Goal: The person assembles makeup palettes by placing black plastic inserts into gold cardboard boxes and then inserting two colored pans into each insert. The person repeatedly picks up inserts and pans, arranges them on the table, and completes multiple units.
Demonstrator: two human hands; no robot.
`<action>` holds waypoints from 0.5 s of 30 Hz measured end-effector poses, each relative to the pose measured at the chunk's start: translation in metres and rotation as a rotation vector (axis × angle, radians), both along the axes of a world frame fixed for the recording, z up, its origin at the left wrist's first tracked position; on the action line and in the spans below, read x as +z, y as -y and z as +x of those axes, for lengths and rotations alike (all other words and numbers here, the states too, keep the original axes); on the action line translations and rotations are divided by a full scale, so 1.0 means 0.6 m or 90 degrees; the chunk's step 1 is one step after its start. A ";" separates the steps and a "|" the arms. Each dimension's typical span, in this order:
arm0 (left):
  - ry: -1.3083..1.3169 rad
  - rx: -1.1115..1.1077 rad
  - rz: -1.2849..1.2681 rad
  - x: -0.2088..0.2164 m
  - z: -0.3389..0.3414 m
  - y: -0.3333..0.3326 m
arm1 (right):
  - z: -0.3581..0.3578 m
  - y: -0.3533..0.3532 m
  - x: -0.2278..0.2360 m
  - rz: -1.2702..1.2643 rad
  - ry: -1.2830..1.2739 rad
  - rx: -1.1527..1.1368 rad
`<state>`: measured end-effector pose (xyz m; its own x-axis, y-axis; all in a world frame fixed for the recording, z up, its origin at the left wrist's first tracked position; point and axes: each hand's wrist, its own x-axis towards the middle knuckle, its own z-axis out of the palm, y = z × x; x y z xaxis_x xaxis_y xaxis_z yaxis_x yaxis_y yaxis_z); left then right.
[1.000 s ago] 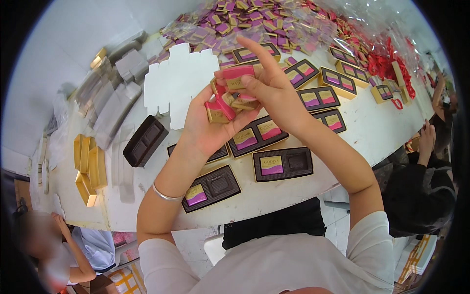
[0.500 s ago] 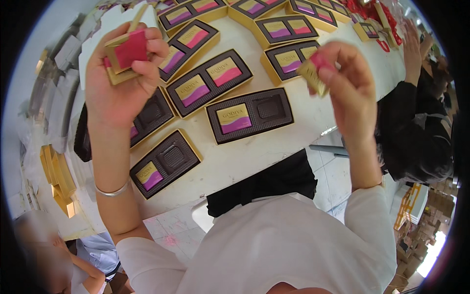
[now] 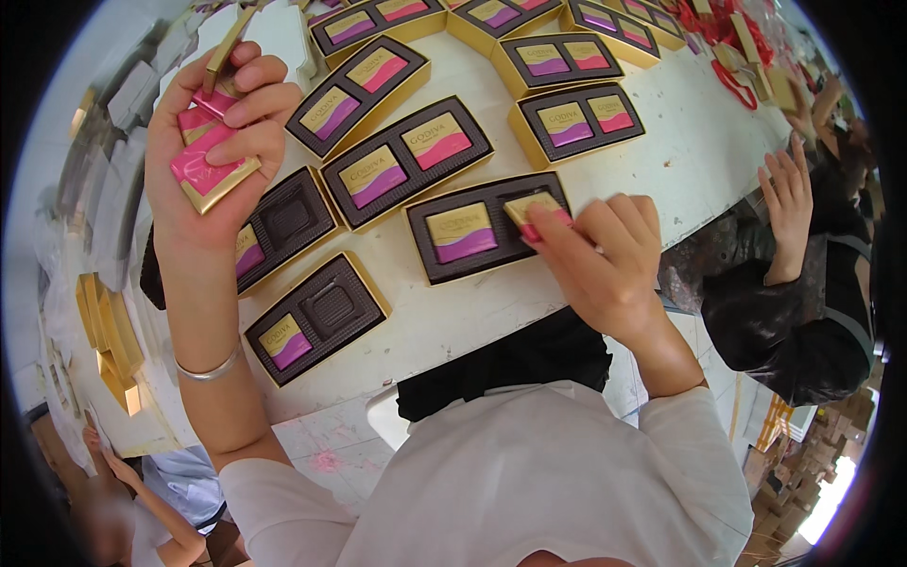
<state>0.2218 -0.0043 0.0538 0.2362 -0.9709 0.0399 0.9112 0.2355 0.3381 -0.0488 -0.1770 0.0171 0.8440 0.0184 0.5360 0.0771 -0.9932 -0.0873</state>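
In the head view, the right grip point(image 3: 609, 255) pinches a pink-and-gold wrapped square point(image 3: 519, 206) between thumb and fingers, tilted over the right-hand well of a gold box with a dark tray point(image 3: 472, 264). A purple-and-gold square point(image 3: 462, 232) lies in that box's other well, left of this grip. The left grip point(image 3: 241, 146) is curled around several pink-and-gold squares point(image 3: 198, 165). Below it and to its right, a half-filled box point(image 3: 333, 298) stands on the counter point(image 3: 435, 317); between both grips lies a two-square box point(image 3: 404, 156). Well right of the right grip is a co-worker's hand point(image 3: 789, 194).
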 end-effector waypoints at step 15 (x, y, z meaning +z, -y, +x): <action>0.012 0.082 -0.007 0.042 -0.002 -0.023 | 0.024 0.001 -0.012 0.243 0.017 -0.058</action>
